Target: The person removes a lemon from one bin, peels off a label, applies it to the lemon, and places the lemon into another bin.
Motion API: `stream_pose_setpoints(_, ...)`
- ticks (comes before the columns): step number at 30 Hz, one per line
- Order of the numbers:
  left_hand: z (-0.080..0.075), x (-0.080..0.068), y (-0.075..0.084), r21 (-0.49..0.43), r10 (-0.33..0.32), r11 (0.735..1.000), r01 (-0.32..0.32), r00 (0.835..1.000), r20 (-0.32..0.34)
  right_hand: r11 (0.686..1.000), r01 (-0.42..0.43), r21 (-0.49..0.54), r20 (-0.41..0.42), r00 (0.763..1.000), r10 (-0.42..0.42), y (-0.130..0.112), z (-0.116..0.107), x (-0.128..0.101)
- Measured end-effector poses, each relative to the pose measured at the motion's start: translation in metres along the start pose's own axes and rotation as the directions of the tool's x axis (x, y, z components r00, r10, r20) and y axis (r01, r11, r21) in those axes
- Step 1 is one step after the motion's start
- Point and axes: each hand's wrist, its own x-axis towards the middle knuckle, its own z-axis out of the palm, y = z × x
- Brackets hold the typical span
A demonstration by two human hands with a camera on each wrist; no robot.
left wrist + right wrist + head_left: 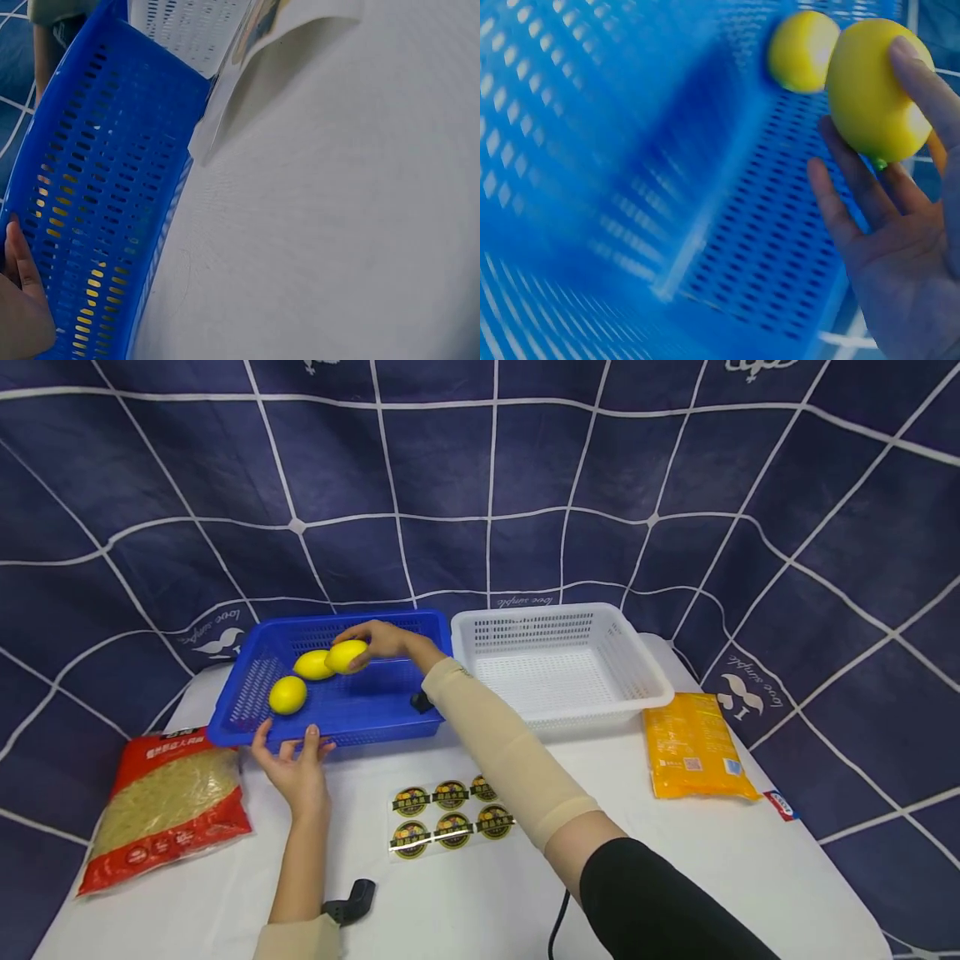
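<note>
Head: the right hand pinches a lemon over the blue basket; the left hand, fingers spread, touches the near rim. Left wrist: yellow through wall slots. Only right wrist shows the lemon's green tip.

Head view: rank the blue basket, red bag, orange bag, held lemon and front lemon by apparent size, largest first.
1. Blue basket
2. Red bag
3. Orange bag
4. Held lemon and front lemon: far smaller, too alike to rank
</note>
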Motion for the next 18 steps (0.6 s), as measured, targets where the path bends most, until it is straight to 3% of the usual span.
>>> stream_pose_setpoints(5, 0.006, 0.0, 0.002, 0.032, -0.015, 0.999, 0.015, 1.0, 0.011, 0.993, 0.116, 0.0, -0.078, 0.99, -0.115, -0.022, -0.036, -0.03)
stream_pose_setpoints(10, 0.01, 0.003, -0.003, 0.052, -0.015, 0.999, 0.015, 1.0, 0.013, 0.986, 0.163, -0.021, -0.125, 0.978, -0.164, -0.048, -0.069, -0.074)
stream_pose_setpoints(13, 0.005, 0.005, -0.006, 0.047, -0.009, 0.999, 0.009, 1.0, -0.007, 0.98, 0.198, -0.032, -0.171, 0.965, -0.2, -0.072, -0.074, -0.109)
stream_pose_setpoints(18, -0.004, 0.004, -0.008, 0.05, -0.007, 0.999, 0.008, 1.0, -0.02, 0.956, 0.295, -0.005, -0.287, 0.915, -0.284, -0.106, -0.062, -0.18)
